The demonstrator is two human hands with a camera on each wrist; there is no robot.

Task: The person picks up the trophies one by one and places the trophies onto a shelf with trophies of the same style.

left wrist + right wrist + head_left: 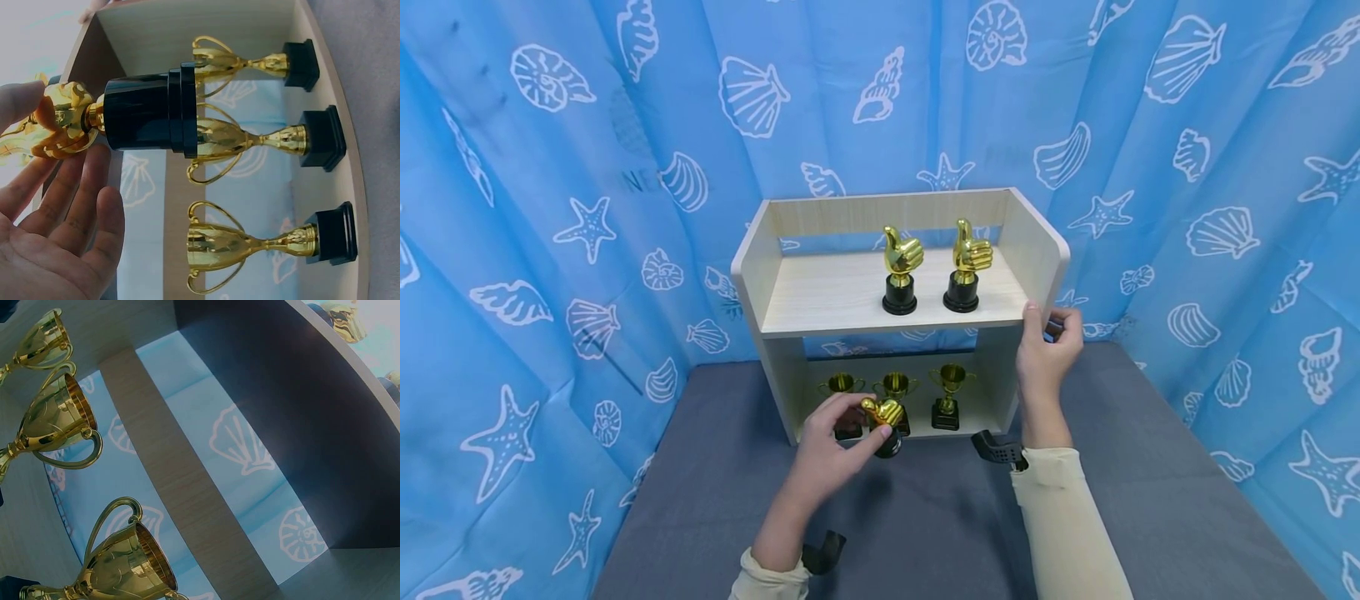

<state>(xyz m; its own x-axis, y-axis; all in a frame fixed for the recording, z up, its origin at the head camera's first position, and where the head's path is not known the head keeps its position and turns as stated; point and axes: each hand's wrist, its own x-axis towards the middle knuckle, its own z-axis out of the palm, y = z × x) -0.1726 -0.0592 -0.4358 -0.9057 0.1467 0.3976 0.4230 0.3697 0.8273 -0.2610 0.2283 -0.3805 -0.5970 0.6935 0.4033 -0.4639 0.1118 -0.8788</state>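
My left hand (831,454) holds a gold thumbs-up trophy (887,412) by its golden part, in front of the lower level of a pale wooden two-tier shelf (820,292). In the left wrist view the trophy's round black base (140,112) points away from the palm and overlaps the cups behind. With its thumb at the front edge, my right hand (1048,358) grips the shelf's right side panel. Two more thumbs-up trophies, a left one (900,267) and a right one (966,267), stand upright on the upper board. The right hand is out of its own wrist view.
Three gold cup trophies with black square bases line the lower level, the right one (951,387) in plain sight and the others partly behind my left hand. The shelf stands on a grey cloth-covered table (715,500). A blue seashell-print curtain (685,108) hangs behind.
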